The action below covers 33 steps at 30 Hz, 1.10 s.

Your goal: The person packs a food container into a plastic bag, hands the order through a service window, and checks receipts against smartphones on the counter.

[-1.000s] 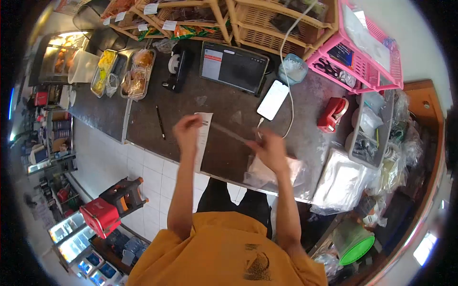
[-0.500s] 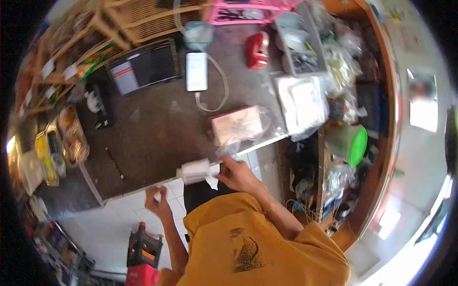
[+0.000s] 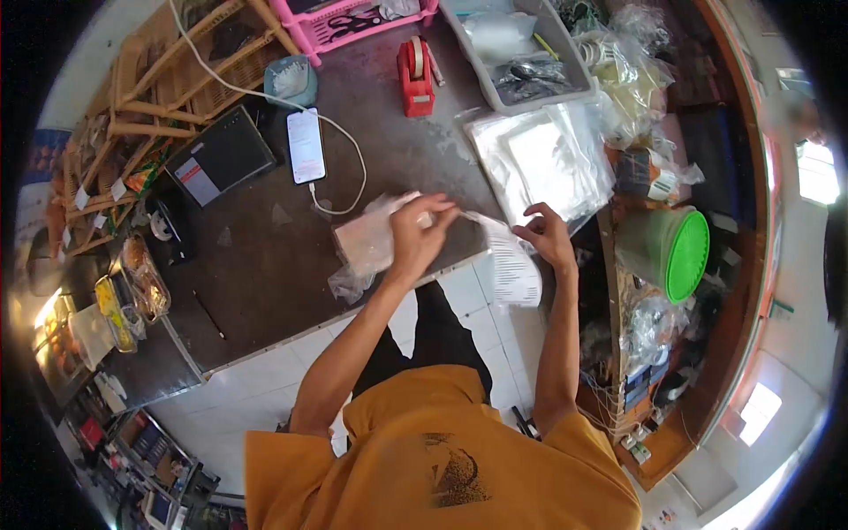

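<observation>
A white paper strip point(image 3: 514, 276) with rows of short dark lines hangs past the table's front edge, its lower end curling. At its upper left end, my left hand point(image 3: 419, 237) pinches the paper between thumb and fingers. The thumb and fingers of my right hand point(image 3: 549, 238) are closed on the strip's upper right edge. Under my left hand lies a pinkish, box-shaped packet point(image 3: 360, 240) with loose clear plastic about it, partly hidden by the hand. A stack of clear plastic bags point(image 3: 539, 163) rests just beyond my right hand.
Farther back on the dark table point(image 3: 256, 274) are a charging phone point(image 3: 306, 148), a red tape dispenser point(image 3: 415, 81) and a grey bin point(image 3: 579, 84). A tablet-like panel point(image 3: 221, 157) and a pen point(image 3: 209, 315) lie left. A green-lidded tub point(image 3: 687, 256) stands on the right shelf.
Both hands have risen and moved right, from the table's front edge towards the packet and plastic bags. The white paper, bunched up before, now hangs unrolled between them. The view has shifted.
</observation>
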{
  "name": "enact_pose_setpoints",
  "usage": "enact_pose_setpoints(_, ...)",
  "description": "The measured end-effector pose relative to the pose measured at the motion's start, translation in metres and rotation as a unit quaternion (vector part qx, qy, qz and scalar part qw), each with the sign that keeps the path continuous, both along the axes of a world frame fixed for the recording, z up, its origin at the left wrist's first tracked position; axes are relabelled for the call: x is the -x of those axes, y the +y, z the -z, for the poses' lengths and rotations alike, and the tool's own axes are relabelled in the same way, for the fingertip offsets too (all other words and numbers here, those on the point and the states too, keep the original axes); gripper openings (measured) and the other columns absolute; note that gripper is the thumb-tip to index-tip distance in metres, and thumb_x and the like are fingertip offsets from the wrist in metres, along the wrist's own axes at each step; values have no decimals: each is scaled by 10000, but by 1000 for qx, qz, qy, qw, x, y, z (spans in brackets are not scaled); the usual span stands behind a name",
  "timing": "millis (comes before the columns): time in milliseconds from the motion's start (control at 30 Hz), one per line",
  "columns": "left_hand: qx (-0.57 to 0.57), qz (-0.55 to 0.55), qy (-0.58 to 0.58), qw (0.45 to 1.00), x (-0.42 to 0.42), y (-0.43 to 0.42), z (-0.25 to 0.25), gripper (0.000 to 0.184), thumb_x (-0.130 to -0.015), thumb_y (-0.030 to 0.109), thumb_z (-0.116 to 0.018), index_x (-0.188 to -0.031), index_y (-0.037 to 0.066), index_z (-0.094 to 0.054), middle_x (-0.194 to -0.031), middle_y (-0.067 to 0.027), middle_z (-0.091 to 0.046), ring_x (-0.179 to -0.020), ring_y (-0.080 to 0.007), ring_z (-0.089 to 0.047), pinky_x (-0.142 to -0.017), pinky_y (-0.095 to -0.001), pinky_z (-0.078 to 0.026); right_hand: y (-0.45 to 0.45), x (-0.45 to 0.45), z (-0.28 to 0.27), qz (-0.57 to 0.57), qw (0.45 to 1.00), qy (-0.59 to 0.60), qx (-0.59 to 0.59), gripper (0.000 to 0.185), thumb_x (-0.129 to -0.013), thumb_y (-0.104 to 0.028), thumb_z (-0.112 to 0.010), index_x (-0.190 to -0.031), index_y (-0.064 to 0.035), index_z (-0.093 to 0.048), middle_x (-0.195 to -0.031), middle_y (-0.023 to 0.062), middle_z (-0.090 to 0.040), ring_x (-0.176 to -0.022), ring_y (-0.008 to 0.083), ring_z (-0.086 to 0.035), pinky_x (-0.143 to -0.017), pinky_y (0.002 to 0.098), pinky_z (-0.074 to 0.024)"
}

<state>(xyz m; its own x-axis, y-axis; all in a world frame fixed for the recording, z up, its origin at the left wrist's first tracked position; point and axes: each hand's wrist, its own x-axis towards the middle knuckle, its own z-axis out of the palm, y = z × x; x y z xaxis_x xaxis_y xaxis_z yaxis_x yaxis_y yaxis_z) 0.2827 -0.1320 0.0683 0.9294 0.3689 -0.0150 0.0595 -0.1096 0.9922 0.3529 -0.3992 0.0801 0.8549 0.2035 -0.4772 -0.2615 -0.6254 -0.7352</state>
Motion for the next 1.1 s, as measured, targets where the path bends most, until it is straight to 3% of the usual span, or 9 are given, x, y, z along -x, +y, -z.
enact_pose_setpoints(100,-209,-120,24,970,36,40,-1,92,-777,24,-804,-854,22,-753,-980,-137,-734,-923,-216,-676,-865,-362,-508,37,-18,21,-68,994,5,-85,394,-779,-151,-833,-1056,-1,-596,-779,112,-714,-724,138,-676,-667,308,-523)
enact_pose_setpoints(300,-109,-299,116,941,95,83,72,100,-787,88,-824,-831,31,-753,-802,-80,-709,-796,-179,-602,-788,-309,-470,119,-17,103,-181,975,-76,-101,345,-738,-152,-754,-1043,-51,-627,-787,165,-682,-747,336,-682,-724,425,-532)
enact_pose_setpoints(500,-260,-309,149,903,96,69,89,307,-779,125,-846,-1023,5,-703,-1039,-109,-680,-883,-171,-588,-791,-319,-477,136,-17,125,-175,983,-61,-15,294,-693,-113,-706,-979,-57,-667,-816,179,-700,-796,371,-687,-725,447,-538)
enact_pose_setpoints(600,89,-416,60,903,110,79,166,413,-807,174,-838,-1102,-42,-646,-1129,-112,-641,-941,-200,-581,-820,-344,-483,141,-14,141,-147,979,-128,54,292,-666,-144,-744,-943,-80,-680,-789,130,-706,-725,309,-687,-682,412,-543)
enact_pose_setpoints(767,5,-194,228,954,106,90,113,578,-864,346,-773,-1228,-56,-572,-1204,-162,-611,-1055,-249,-582,-937,-386,-475,134,26,177,-115,967,-192,124,404,-581,-115,-684,-982,-126,-729,-952,162,-711,-884,361,-678,-789,458,-545)
enact_pose_setpoints(867,105,-141,236,956,105,102,150,690,-882,368,-739,-1383,4,-434,-1328,-135,-515,-1170,-251,-527,-988,-398,-460,109,51,116,-65,978,-187,-62,416,-642,-88,-696,-1058,-84,-679,-983,129,-708,-885,294,-672,-796,425,-544)
enact_pose_setpoints(933,224,-124,182,949,97,88,124,666,-877,289,-738,-1378,-2,-410,-1306,-132,-513,-1152,-256,-525,-984,-412,-457,83,60,137,51,958,82,-271,422,-813,-103,-716,-1213,-41,-601,-940,51,-655,-821,163,-634,-725,331,-525)
enact_pose_setpoints(967,195,-110,175,959,85,70,98,649,-877,256,-730,-1374,-3,-403,-1327,-162,-509,-1169,-274,-528,-982,-417,-459,63,74,35,111,924,150,-335,548,-816,-108,-723,-1331,-45,-546,-966,51,-647,-823,143,-619,-718,303,-504)
enact_pose_setpoints(1100,298,57,165,938,31,0,-24,614,-877,230,-714,-1367,8,-417,-1319,-166,-522,-1200,-285,-522,-998,-435,-460,-29,100,-62,149,859,147,-468,650,-997,-451,-580,-1493,-72,-397,-1246,132,-617,-1044,216,-637,-844,334,-553)
